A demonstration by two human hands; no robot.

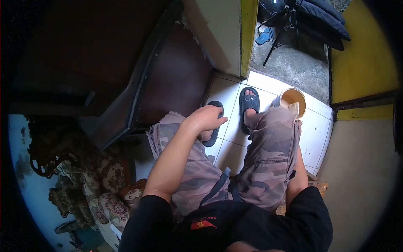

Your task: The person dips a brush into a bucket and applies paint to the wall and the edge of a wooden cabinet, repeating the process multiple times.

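Observation:
My left hand (208, 117) rests near my left knee, its fingers loosely stretched out with nothing in them. Below it is a black sandal (216, 126) on my left foot. My right forearm (299, 168) runs down along the outer side of my right leg (270, 143), and the knee hides that hand. By the right knee stands a round bucket (303, 101) with a tan interior. A pale, rough-edged piece (295, 109), perhaps brush bristles, shows between the knee and the bucket; whether my right hand holds it is hidden.
White floor tiles (235, 130) lie underfoot. A doorway with a yellow frame (247, 38) leads to rough concrete (289, 71), where a black tripod stand (285, 25) and a blue flip-flop (264, 37) are. Dark wooden furniture (168, 75) and a floral-upholstered seat (107, 180) are at left.

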